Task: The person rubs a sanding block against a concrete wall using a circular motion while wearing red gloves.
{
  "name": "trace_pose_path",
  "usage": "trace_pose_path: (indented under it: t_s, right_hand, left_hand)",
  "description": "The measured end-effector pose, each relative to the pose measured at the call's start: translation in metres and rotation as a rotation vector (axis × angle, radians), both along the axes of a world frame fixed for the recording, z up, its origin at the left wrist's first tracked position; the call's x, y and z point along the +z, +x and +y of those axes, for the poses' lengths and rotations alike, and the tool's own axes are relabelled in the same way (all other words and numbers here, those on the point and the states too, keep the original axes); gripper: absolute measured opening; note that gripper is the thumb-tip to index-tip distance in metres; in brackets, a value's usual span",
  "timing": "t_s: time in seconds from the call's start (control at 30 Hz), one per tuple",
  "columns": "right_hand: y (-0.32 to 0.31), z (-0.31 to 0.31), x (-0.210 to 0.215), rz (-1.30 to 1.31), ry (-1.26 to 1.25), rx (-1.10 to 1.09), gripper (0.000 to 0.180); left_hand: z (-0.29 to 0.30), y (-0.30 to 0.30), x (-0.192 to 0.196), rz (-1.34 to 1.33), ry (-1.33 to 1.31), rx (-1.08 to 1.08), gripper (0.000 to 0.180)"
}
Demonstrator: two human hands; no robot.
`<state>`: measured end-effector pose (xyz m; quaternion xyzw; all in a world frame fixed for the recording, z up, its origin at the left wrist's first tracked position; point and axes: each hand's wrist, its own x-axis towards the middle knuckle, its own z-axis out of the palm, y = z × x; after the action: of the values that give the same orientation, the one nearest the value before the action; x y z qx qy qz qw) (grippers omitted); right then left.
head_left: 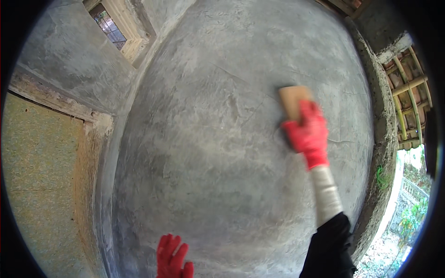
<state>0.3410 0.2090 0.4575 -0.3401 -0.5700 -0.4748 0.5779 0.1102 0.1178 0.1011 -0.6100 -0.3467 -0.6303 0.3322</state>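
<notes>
My right hand (310, 134), in a red glove, is closed around a flat tan rectangular block (290, 99), held against the upper right part of a grey plastered wall (222, 153). Motion slightly blurs this hand, and the block's lower part is hidden behind the fingers. Below the glove the forearm shows a pale cuff and a black sleeve. At the lower edge, left of the middle, my left hand (172, 259) in a matching red glove has its fingers up and somewhat apart, holding nothing. Cloudy patches and fine cracks mark the plaster.
To the left stand a yellowish speckled panel (41, 176) in a worn frame and, higher up, a small barred window (109, 28). A rough wall edge (382, 125) bounds the right side. Beyond it are a tiled roof with poles (410, 92) and bright greenery (412, 217).
</notes>
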Motion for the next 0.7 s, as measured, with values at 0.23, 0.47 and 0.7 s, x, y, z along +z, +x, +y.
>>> trace_pose_path:
  t_s: [0.23, 0.47, 0.7]
  right_hand:
    - [-0.039, 0.003, -0.244, -1.216, 0.066, -0.008, 0.061]
    - [0.030, 0.003, -0.126, -0.585, -0.001, -0.129, 0.083]
    - [-0.085, -0.016, 0.030, -0.068, 0.069, -0.016, 0.070]
  left_hand:
    - [-0.019, 0.010, -0.014, -0.026, -0.010, -0.132, 0.045]
    - [-0.053, -0.048, -0.031, -0.142, -0.059, 0.011, 0.043]
    - [-0.036, -0.011, -0.034, -0.091, -0.057, -0.122, 0.045]
